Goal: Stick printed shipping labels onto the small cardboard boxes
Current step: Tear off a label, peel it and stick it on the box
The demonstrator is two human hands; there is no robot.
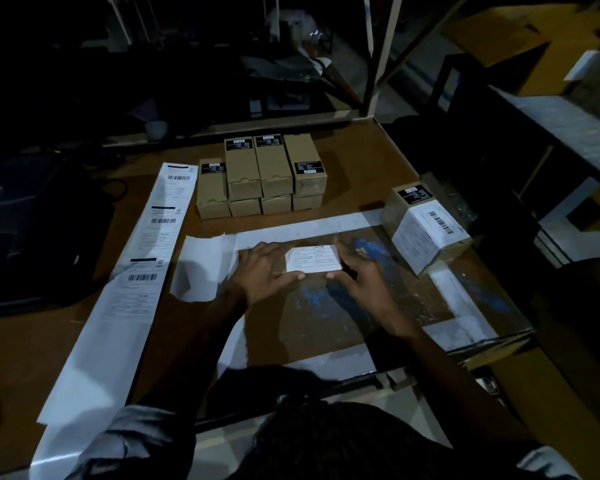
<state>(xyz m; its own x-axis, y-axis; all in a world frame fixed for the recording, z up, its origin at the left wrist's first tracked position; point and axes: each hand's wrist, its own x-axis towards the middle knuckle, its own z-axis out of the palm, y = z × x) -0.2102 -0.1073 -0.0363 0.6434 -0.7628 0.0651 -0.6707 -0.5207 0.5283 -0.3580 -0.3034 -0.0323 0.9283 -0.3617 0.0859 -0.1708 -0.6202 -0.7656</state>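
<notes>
Plainly, the box [311, 263] lies flat on the table [378, 157] between both hands, a white label [313, 258] covering its top. The left hand [264, 271] curls round the box's left end, thumb along the near edge; the right hand [359, 275] clamps the right end, thumb at the near corner.

The risk, as I judge it, lies in the wrap: if the label folds over an edge while the box shifts, it may crease or sit skewed. Dim light makes alignment harder to check.

Right of the box sits a labelled box [426, 226]. Behind the box stands a stack [262, 176] without shipping labels. Left of the box a peeled backing [201, 268] lies loose, with the label strip [142, 271] beyond; a sweeping sleeve could drag either.
</notes>
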